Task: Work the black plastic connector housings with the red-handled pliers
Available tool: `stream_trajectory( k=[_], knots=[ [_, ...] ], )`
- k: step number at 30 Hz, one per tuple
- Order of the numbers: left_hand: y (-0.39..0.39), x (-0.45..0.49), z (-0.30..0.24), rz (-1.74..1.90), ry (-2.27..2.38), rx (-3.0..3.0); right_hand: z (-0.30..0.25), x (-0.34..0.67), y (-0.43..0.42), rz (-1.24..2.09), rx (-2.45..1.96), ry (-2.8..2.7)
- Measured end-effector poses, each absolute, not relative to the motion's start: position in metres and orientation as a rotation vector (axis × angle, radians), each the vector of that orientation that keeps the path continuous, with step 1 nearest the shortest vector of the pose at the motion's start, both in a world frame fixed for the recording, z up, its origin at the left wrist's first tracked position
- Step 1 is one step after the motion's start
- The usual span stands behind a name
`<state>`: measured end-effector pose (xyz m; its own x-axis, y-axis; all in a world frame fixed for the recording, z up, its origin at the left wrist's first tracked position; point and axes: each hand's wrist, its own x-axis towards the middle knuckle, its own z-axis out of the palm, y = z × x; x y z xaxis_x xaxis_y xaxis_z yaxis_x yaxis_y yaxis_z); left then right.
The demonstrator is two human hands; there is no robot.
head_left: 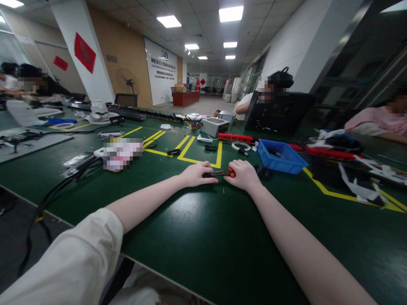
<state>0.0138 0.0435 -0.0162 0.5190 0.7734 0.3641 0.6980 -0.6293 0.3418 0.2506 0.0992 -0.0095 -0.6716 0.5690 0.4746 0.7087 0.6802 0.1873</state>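
Observation:
Just above the green tabletop, my right hand is closed around the red-and-black handles of a pair of pliers. The metal jaws point left, toward my left hand. Between the fingers of that hand is a small black part, pinched and mostly covered. Jaws and black part meet or nearly meet; whether they grip it I cannot tell. A thin pale scrap lies on the table below the hands. Beyond them are two small black pieces, one of them a black connector.
A blue bin stands right of my right hand, with a black cable coil beside it. On the left lie a phone and black cables. Grey power supply boxes stand farther back. Other people sit around the table.

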Motion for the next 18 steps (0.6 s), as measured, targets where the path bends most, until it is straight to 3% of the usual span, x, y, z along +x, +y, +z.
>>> stream_trajectory(
  k=[18],
  knots=[
    [0.0437,0.0133,-0.0170,0.804,1.253,2.594,-0.0116,0.2507,0.1013,-0.463,-1.013,-2.529]
  ],
)
